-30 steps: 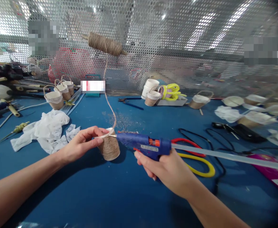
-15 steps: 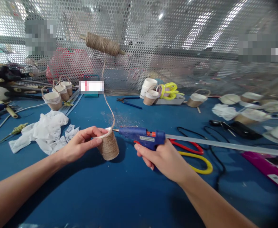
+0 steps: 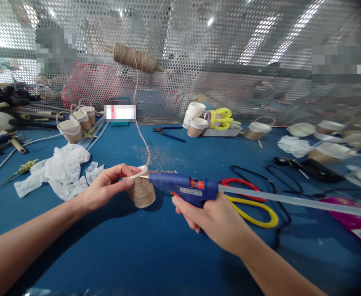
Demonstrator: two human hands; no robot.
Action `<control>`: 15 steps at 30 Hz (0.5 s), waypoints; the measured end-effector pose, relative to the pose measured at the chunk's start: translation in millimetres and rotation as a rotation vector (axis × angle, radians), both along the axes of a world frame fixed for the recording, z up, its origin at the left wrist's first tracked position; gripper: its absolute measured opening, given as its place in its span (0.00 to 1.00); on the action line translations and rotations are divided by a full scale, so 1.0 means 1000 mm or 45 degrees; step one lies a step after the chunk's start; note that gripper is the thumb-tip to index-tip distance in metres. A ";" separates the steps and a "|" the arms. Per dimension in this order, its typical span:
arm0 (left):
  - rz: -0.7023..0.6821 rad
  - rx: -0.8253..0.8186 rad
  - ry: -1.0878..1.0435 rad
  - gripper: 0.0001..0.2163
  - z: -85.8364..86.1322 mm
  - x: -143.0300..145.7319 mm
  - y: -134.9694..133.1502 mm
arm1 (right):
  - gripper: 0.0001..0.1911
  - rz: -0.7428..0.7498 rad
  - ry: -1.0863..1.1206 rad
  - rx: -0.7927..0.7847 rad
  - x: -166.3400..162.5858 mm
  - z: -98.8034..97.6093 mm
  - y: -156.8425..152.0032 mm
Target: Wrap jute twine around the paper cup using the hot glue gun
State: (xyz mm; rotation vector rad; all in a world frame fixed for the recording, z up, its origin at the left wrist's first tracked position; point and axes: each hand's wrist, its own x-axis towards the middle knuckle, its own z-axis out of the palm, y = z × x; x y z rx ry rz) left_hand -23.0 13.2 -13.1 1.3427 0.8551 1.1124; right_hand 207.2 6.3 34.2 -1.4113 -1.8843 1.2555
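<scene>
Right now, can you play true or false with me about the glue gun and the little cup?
1. The right hand holds a blue glue gun. True.
2. The glue gun's tip points at the top of the twine-wrapped cup. True.
3. The left hand is empty. False: it pinches the cup's rim.
4. The twine spool lies flat beside the cup. False: it sits high up on the mesh wall, with a strand running down to the cup.
</scene>
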 end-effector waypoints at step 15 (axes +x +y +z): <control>0.011 0.021 0.033 0.07 -0.003 -0.002 0.001 | 0.13 0.016 0.036 0.063 0.009 -0.012 0.022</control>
